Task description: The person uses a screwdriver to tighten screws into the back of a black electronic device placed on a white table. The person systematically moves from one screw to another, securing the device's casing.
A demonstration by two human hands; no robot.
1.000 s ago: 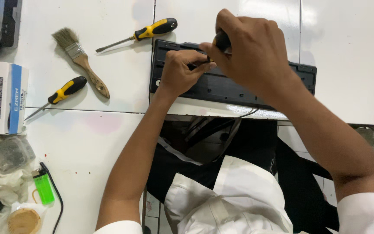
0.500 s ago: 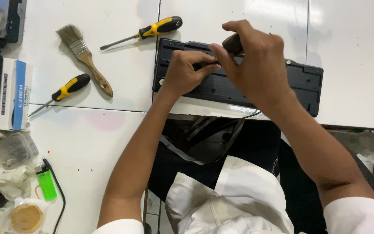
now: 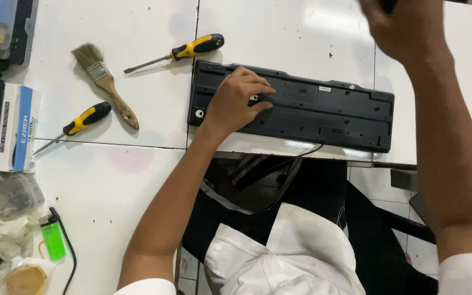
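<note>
While the black keyboard [image 3: 301, 112] lies face-down along the near edge of the white tabletop [image 3: 110, 180], its cable dropping off that edge, the left hand [image 3: 236, 104] rests on the keyboard's left half. Left fingers [image 3: 260, 90] are bent and spread loosely, fingertips touching the back panel near a small pale spot; not gripping anything visible. Right hand [image 3: 405, 27] is raised above the far edge of the tabletop, well apart from the keyboard, partly cut off and blurred; it seems closed round something dark, but cannot tell what or how tightly. Left of the keyboard: a yellow-black screwdriver [image 3: 178, 52] just beyond its far left corner, a paintbrush [image 3: 105, 84], a second yellow-black screwdriver [image 3: 75, 125]. By the tabletop's left edge sit a box [image 3: 15, 128] and a green lighter [image 3: 53, 237].
</note>
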